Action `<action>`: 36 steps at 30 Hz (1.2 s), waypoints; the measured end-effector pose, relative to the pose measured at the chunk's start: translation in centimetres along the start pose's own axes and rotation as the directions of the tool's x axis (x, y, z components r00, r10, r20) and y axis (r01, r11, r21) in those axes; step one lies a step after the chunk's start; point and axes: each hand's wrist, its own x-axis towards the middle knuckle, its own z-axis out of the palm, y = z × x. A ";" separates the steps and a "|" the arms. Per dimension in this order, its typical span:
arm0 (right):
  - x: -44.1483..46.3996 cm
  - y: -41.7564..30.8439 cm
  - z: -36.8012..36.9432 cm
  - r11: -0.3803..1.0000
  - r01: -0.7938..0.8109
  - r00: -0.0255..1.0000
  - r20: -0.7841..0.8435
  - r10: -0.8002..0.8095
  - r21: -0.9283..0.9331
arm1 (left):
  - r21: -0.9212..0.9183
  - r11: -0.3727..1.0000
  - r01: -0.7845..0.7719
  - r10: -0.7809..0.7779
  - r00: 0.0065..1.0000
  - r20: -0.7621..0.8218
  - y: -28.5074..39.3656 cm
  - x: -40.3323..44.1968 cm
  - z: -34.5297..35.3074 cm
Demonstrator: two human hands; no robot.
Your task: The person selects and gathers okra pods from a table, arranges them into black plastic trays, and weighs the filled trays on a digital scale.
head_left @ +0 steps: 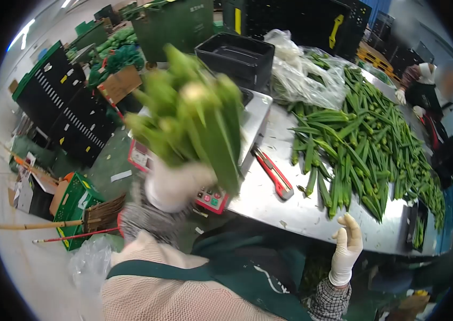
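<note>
My left hand [175, 184], in a white glove and blurred by motion, holds a large bunch of okra [194, 112] upright over the scale [258, 115] at the table's left end. My right hand [347, 249], also white-gloved, is raised by the front edge of the metal table, fingers apart and holding nothing. A big heap of okra [368, 144] covers the table's middle and right. Between the scale and the heap lies a red utility knife [273, 172]. Behind the bunch stands an empty black tray [235, 56].
A clear plastic bag [304, 72] lies at the heap's back left. Across the table at the right is another person [424, 88] in gloves. Black crates [66, 107], a green crate [79, 206] and a broom [103, 214] stand at the left. A green bin [173, 27] is behind.
</note>
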 end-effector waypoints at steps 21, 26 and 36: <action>3.8 2.5 -0.5 0.829 0.133 0.988 0.010 -0.152 -0.543 | 0.950 0.290 -0.112 -0.536 0.804 0.259 2.1 12.2 -9.5; 4.3 3.2 0.8 0.502 0.155 0.987 0.156 -0.040 -0.851 | 0.817 0.512 -0.265 -0.088 0.930 0.357 1.9 6.2 0.0; 2.8 0.2 -5.0 0.981 -0.173 0.974 -0.162 0.156 -0.093 | 0.505 0.773 -0.385 0.104 0.862 0.497 -12.7 -4.8 8.6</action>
